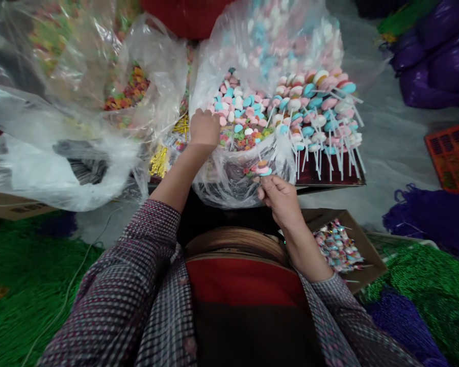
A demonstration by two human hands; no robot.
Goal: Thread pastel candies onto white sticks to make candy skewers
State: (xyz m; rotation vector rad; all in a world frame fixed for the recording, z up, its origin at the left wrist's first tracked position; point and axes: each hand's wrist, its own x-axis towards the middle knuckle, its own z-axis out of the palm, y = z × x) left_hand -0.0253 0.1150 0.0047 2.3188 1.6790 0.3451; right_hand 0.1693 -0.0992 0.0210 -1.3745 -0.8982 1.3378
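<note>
My left hand [204,129] reaches into a clear plastic bag [229,176] of pink, blue and white candies [240,109], its fingers curled among them; what they hold is hidden. My right hand [278,198] is closed in a pinch on a candy skewer [263,168] with a few stacked sweets, held against the bag's front. Just right of the bag, a pile of finished candy skewers [321,112] with white sticks lies on a dark tray [331,176].
Another clear bag with orange and green candies [128,92] stands at the left. A cardboard box of wrapped sweets [338,247] sits by my right arm. Green tinsel [23,295] and purple tinsel [436,214] cover the floor. An orange crate [453,155] lies far right.
</note>
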